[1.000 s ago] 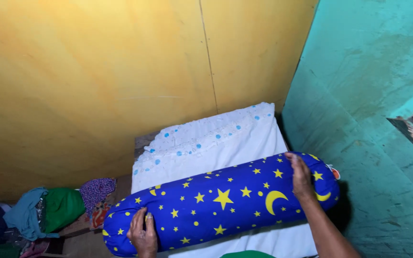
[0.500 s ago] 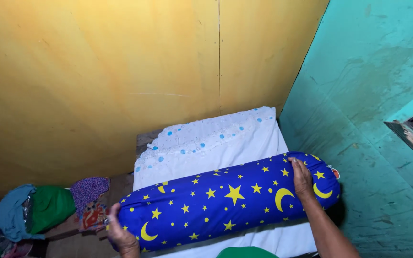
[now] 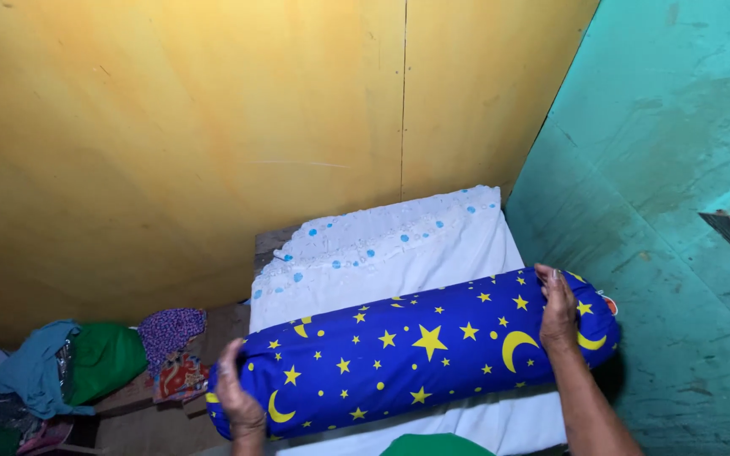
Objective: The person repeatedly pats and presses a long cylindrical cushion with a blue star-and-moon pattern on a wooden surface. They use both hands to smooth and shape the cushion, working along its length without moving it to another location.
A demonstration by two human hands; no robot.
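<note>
**Both hands on the bolster, corner close on two sides**

We hold a blue bolster (image 3: 416, 355), printed with yellow stars and moons, by its two ends. Our left hand (image 3: 238, 401) cups the near-left end, fingers curled round the rounded cap and grasping it. Our right hand (image 3: 558, 311) lies over the top of the far-right end, fingers spread flat and pressed on the cloth; whether the thumb closes under the roll we cannot tell.

The bolster lies across a white pillow (image 3: 390, 262) with blue dots along its frilled edge. That frilled edge runs well beyond our fingertips, next to the yellow wall (image 3: 213, 143). The pillow's plain near edge shows below the bolster, between our wrists.

Just past our right fingers the bolster's end comes close to the teal wall (image 3: 669, 211); we cannot tell if it touches, and a dark shadow fills the narrow gap there. Room on that side is tight.

Beyond our left fingers the space is more open: the bolster's end overhangs the pillow's left edge, and lower down a heap of clothes (image 3: 86, 363), green, blue and patterned, lies apart from the hand on a brown surface (image 3: 137, 422).

A strip of green cloth (image 3: 433, 445) shows at the bottom edge, between our forearms.
</note>
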